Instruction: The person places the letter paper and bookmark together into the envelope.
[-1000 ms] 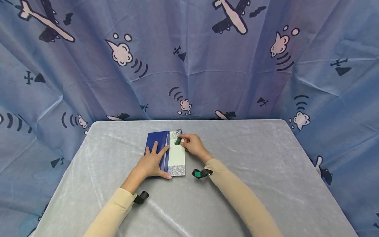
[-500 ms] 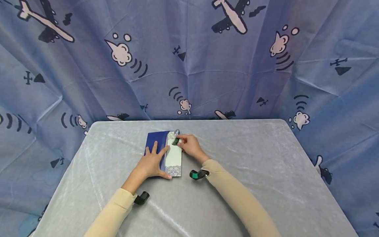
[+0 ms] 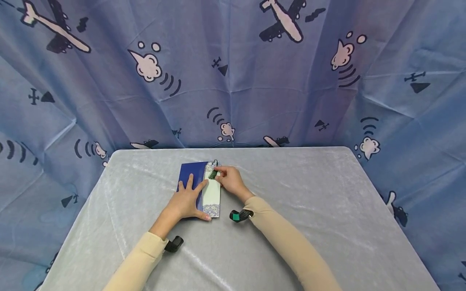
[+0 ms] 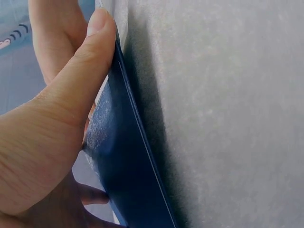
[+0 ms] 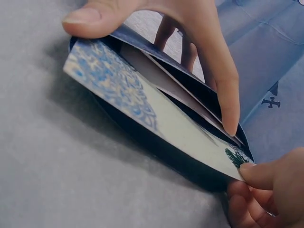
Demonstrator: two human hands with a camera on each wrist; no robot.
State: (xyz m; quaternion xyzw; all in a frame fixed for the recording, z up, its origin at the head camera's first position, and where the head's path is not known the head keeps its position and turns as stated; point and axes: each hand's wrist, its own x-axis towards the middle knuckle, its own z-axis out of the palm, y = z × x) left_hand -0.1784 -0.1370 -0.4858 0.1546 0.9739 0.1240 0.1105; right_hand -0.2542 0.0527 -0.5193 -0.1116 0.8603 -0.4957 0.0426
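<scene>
A flat dark blue sleeve (image 3: 193,169) lies on the table, its open side facing right. My left hand (image 3: 183,202) rests on it with spread fingers, the thumb by its lower edge. At the mouth is a pale bookmark (image 3: 211,195) with blue patterned ends and a dark green tassel (image 3: 212,174). Thumb and fingers of my right hand (image 3: 233,181) pinch the bookmark's upper right edge. In the right wrist view the sleeve (image 5: 142,149) gapes, with whitish sheets (image 5: 154,78) inside. The bookmark (image 5: 185,137) lies along that gap; how deep its left edge sits is hidden.
A grey velvety cloth covers the table (image 3: 309,202). Behind its far edge hangs a blue curtain (image 3: 255,109) printed with planes. Each wrist wears a black camera band, such as the right one (image 3: 241,215).
My right hand has slid the bookmark leftward to the sleeve's mouth, and slightly less of its width shows. The left hand has stayed in place on the sleeve.
</scene>
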